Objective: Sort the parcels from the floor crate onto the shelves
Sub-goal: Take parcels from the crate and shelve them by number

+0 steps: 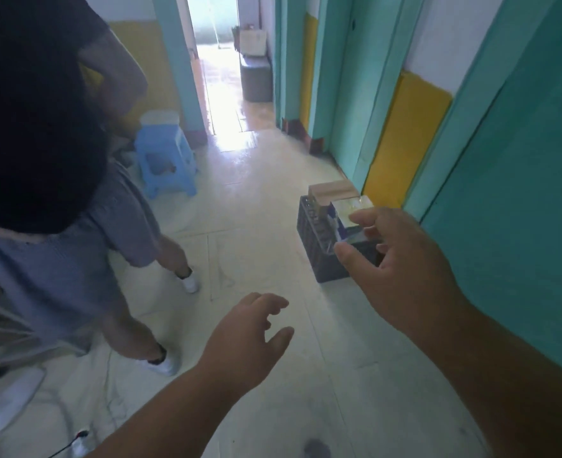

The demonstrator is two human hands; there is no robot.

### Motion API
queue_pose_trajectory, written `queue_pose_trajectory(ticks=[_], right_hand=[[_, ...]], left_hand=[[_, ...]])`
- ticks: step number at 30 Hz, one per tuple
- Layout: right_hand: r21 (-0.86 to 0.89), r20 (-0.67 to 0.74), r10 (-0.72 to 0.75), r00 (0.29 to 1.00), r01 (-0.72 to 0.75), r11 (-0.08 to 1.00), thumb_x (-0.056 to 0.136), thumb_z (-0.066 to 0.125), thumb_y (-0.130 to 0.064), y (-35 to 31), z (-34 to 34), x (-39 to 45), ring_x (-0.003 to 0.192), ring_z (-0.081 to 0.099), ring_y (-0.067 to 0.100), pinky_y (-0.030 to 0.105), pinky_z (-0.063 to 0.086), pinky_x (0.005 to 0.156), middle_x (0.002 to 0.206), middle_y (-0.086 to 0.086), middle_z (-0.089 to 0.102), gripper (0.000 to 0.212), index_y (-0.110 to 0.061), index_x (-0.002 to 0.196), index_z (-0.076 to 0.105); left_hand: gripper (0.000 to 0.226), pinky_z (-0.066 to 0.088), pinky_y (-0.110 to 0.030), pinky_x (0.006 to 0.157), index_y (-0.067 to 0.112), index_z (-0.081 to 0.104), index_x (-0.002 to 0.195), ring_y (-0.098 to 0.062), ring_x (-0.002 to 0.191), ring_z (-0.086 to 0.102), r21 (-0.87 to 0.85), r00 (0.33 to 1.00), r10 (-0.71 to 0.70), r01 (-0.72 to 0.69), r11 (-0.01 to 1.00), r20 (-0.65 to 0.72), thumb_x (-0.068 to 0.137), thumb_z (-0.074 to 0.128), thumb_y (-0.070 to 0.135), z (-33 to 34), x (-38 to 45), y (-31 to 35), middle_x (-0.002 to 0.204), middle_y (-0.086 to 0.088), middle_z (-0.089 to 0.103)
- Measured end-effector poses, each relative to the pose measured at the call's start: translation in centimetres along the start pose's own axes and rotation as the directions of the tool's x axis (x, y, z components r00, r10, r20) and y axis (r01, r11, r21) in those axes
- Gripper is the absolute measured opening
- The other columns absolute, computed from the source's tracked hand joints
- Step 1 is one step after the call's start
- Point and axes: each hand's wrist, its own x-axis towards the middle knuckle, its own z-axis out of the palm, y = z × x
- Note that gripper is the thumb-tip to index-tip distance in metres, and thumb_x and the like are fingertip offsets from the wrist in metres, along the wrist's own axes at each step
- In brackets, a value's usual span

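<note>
While the left hand is held loose and empty well short of the floor crate, a blue-white parcel is pinched btwn thumb & fingers of the nearer right hand, directly above the crate, w/ a tan parcel just beyond.

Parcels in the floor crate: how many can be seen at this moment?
2. A tan cardboard parcel stands at the far end of the dark crate; a white-and-blue parcel sits nearer, under the right hand. Others may be hidden inside.
</note>
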Motion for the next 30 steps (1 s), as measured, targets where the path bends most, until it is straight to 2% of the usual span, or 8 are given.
queue_pose_trajectory(ticks=[3,7,10,15,18,23,26,30], right_hand=[[0.026,-0.010,-0.012,1.000,0.012,1.000,0.088,0.067,-0.041,0.4,1.0,6.1,0.105,0.058,0.013,0.022,0.046,0.076,0.121,-0.005,0.059,0.042,-0.023,0.125,0.059],[0.024,-0.022,0.002,1.000,-0.002,1.000,0.089,0.066,-0.041,1.9,3.5,13.6,0.105,0.058,0.012,0.018,0.047,0.074,0.121,-0.004,0.059,0.041,-0.023,0.125,0.059],[0.016,-0.067,0.036,0.997,-0.035,0.999,0.089,0.067,-0.037,3.4,5.3,19.3,0.105,0.057,0.011,0.021,0.046,0.080,0.119,-0.007,0.057,0.038,-0.024,0.123,0.059],[-0.073,-0.162,0.137,0.977,-0.150,0.986,0.090,0.064,-0.038,6.6,5.8,27.2,0.107,0.055,0.009,0.023,0.045,0.085,0.118,-0.008,0.057,0.035,-0.026,0.122,0.058],[-0.119,-0.229,0.187,0.955,-0.218,0.969,0.087,0.065,-0.037,8.8,5.0,30.6,0.101,0.055,0.009,0.018,0.046,0.079,0.111,-0.007,0.057,0.039,-0.021,0.122,0.060],[-0.145,-0.290,0.274,0.917,-0.325,0.935,0.086,0.062,-0.042,14.3,3.8,36.4,0.097,0.051,0.003,0.004,0.031,0.070,0.108,-0.010,0.054,0.043,-0.023,0.124,0.059],[-0.146,-0.294,0.297,0.908,-0.350,0.925,0.084,0.059,-0.046,18.4,3.8,40.3,0.097,0.053,0.005,0.005,0.033,0.069,0.109,-0.008,0.055,0.045,-0.024,0.124,0.059],[-0.121,-0.277,0.304,0.911,-0.347,0.930,0.086,0.062,-0.042,24.3,4.4,47.0,0.097,0.053,0.007,0.006,0.035,0.071,0.109,-0.004,0.057,0.042,-0.021,0.122,0.060]], left_hand=[[0.039,0.053,-0.023,0.082,0.038,0.056,0.126,0.005,0.090,0.058,0.010,0.999,-0.026,0.026,1.000,-0.030,0.089,0.068,0.041,-1.6,5.4,-0.8,0.112,0.022,0.055],[0.038,0.046,-0.010,0.076,0.040,0.056,0.126,0.006,0.090,0.057,0.011,0.998,-0.030,0.030,0.999,-0.046,0.089,0.067,0.041,-3.1,13.6,-2.5,0.112,0.024,0.055],[0.038,0.050,-0.016,0.078,0.038,0.057,0.126,0.004,0.090,0.058,0.014,1.000,0.021,-0.021,1.000,-0.023,0.090,0.067,0.041,-3.9,20.8,-3.7,0.111,0.023,0.054],[0.036,0.053,-0.025,0.082,0.036,0.056,0.127,-0.001,0.090,0.058,0.047,0.988,0.112,-0.117,0.992,0.109,0.092,0.064,0.041,-3.9,33.6,-4.1,0.113,0.018,0.056],[0.031,0.053,-0.022,0.080,0.038,0.056,0.123,0.000,0.091,0.058,0.065,0.964,0.175,-0.191,0.979,0.201,0.092,0.062,0.042,-3.3,40.0,-2.7,0.111,0.019,0.056],[0.029,0.048,-0.015,0.075,0.035,0.058,0.122,0.000,0.090,0.056,0.054,0.921,0.239,-0.268,0.962,0.308,0.093,0.063,0.037,-0.1,50.1,-0.8,0.108,0.019,0.055],[0.028,0.040,-0.008,0.068,0.032,0.059,0.123,-0.001,0.092,0.055,0.051,0.895,0.240,-0.278,0.959,0.377,0.095,0.061,0.032,2.9,55.8,0.5,0.108,0.018,0.054],[0.019,0.042,-0.009,0.064,0.038,0.057,0.112,0.002,0.088,0.055,0.026,0.890,0.202,-0.233,0.972,0.408,0.095,0.061,0.031,5.4,63.1,1.7,0.107,0.019,0.056]])
